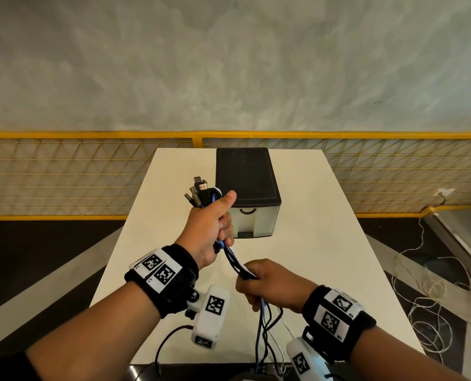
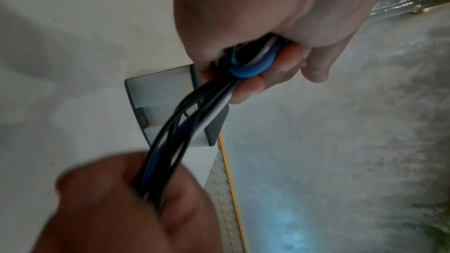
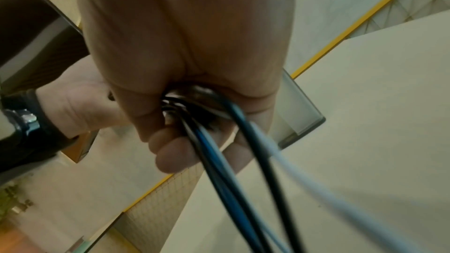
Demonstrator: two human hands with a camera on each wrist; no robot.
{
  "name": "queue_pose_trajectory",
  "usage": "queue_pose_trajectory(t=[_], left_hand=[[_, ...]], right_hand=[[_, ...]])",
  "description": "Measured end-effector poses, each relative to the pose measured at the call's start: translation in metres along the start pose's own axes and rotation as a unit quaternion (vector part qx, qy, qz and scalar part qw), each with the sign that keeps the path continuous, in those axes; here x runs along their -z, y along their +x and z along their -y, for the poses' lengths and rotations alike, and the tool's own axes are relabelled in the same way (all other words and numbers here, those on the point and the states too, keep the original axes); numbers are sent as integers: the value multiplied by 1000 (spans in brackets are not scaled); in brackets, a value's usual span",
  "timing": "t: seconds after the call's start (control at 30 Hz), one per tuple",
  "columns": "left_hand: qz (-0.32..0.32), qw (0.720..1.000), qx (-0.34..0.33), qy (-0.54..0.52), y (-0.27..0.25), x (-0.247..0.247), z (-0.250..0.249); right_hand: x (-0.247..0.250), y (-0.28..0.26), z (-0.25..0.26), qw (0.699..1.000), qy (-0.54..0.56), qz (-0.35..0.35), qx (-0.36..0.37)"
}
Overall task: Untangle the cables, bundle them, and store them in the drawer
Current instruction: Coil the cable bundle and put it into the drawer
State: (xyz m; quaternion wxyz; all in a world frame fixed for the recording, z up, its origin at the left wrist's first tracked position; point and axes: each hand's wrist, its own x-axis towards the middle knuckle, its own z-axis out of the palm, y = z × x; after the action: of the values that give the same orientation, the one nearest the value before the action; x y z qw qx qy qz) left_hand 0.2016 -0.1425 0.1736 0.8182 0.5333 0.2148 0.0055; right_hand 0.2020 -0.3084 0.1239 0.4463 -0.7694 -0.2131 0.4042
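My left hand (image 1: pixel 215 224) grips a bunch of black, blue and white cables (image 1: pixel 233 257) held above the white table (image 1: pixel 325 229), with their plug ends (image 1: pixel 200 192) sticking up past my thumb. The same cables (image 2: pixel 185 132) run down from that fist into my right hand (image 1: pixel 267 284), which grips them lower, near the table's front edge. Below the right hand the cable tails (image 1: pixel 264 334) hang over the front edge. In the right wrist view the cables (image 3: pixel 233 170) stream out of my curled fingers (image 3: pixel 170 157). The drawer box (image 1: pixel 246 188), black-topped with a pale front, stands closed behind the left hand.
A yellow mesh fence (image 1: pixel 64 174) runs behind the table, before a grey wall. Loose white cords (image 1: pixel 432 312) lie on the floor at the right. The drawer handle (image 1: pixel 248 211) faces me. Bare tabletop lies right of the box.
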Motion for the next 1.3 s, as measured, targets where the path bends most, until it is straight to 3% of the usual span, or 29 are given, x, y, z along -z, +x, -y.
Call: queue_pose_trajectory(t=[0.13,0.3,0.57,0.7,0.8,0.93,1.13,1.3], left_hand=[[34,993,55,99,3,16,-5],[106,954,141,242,-2,23,0],[209,930,123,278,-15,23,16],[235,918,98,304,-18,25,23],[236,913,98,317,-19,28,27],[248,913,83,312,-18,28,27],[173,957,80,218,-16,35,32],[120,974,60,180,-13,31,38]], right_hand=[[8,-6,-2,997,-76,-13,6],[21,-6,19,984,-171,-39,33],[29,1,40,986,-146,-67,44],[30,4,39,990,-81,-105,46],[29,6,38,987,-90,-122,56],[30,10,35,991,-78,-95,58],[43,4,26,986,151,-42,58],[36,-3,15,992,117,-26,38]])
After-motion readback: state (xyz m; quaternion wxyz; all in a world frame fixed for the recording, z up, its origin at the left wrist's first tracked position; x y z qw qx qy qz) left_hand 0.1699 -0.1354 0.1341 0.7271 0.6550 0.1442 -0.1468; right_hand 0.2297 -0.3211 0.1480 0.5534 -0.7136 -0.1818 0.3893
